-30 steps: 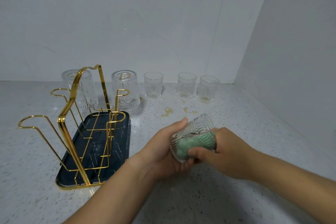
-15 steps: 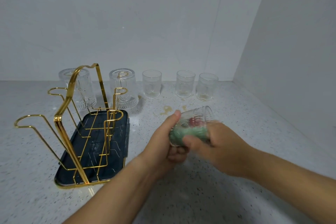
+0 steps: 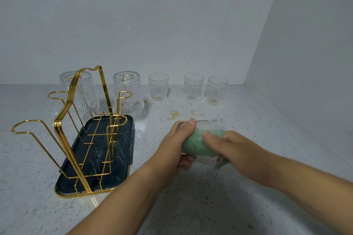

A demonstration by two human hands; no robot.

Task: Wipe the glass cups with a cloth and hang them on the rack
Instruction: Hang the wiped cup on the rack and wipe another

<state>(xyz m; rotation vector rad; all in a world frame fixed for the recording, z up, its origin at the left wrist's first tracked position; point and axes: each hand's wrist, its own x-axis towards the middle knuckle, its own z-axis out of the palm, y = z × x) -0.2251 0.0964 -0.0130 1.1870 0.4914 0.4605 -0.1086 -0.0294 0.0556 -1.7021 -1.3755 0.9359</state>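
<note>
Centrally, ribbed glass cup (image 3: 208,125), bunched green cloth (image 3: 193,144)

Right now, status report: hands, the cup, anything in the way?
Left hand grips glass cup; right hand pinches green cloth in it. Two cups hang on rack, three upright cups wait. Near pegs free; yellowish stain on counter.

One head-worn wide-angle view, looking forward and down, close over the bench (image 3: 248,206); walls fill the upper frame; forearms enter from the bottom edge.
</note>
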